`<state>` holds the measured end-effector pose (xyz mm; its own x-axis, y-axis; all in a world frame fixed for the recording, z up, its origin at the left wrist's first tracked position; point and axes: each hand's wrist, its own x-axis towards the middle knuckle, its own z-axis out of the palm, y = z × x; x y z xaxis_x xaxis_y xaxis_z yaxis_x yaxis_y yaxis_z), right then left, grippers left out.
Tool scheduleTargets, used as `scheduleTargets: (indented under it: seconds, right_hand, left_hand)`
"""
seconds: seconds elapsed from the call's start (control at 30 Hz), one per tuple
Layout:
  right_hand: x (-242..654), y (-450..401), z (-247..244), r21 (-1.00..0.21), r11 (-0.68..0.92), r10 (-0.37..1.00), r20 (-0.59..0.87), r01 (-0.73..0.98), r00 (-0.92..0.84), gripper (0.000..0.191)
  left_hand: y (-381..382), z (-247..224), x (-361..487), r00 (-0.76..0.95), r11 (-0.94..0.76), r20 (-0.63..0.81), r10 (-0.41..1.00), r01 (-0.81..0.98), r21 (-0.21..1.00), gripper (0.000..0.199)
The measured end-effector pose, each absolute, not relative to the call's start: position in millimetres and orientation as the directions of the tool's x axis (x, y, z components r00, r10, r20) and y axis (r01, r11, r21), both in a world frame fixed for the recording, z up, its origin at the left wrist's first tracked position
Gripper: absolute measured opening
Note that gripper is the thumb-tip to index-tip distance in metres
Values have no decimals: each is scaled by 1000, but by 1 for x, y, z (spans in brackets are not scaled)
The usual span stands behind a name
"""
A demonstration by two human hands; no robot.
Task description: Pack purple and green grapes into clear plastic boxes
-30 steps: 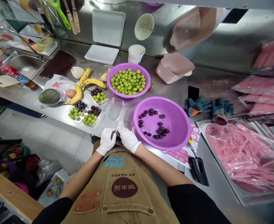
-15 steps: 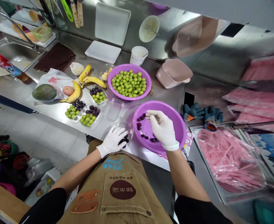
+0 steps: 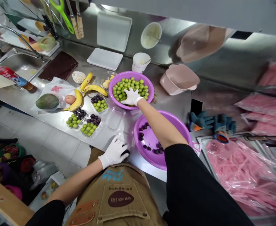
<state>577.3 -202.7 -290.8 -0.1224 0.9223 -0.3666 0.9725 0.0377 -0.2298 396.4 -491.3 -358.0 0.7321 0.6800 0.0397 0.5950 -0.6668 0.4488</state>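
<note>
The right hand [image 3: 130, 96], gloved white, was spread wide over green grapes [image 3: 138, 84] in one of two purple basins [image 3: 110, 91], its arm stretched across the second, which held dark grapes [image 3: 141, 136]. The left hand [image 3: 114, 152] curved low over dark grapes in a clear container [image 3: 124, 135]; whether it gripped any could not be told. Three filled containers [image 3: 100, 128], three bananas [image 3: 76, 102] and one bottle [image 3: 14, 78] occupied the tabletop [image 3: 173, 105]. The apron's [image 3: 114, 212] inverted characters were hard to read.
</note>
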Motion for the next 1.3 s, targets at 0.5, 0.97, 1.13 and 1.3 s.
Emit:
scheduleTargets:
  seconds: [0.5,0.97,1.13,1.3]
  right_hand:
    - [559,-162,-336,-177,191,896,-369,966,-245,104]
    - [567,-181,-310,-52,289,911,-293,956,-291,58]
    - [580,-186,-296,-121,277,920,-252,953,-300,45]
    - [589,-209,-272,-353,160,976,-82,922,-201,38]
  left_hand:
    - [-507,-380,355,150,-199,133,980,632,749,30]
    - [-504,-378,374,147,-152,73,986,642,751,32]
    - [-503,-375,375,130,-160,99,987,657,736,29]
    - [-493,-356,395,424,-436,162,891,704,561,22]
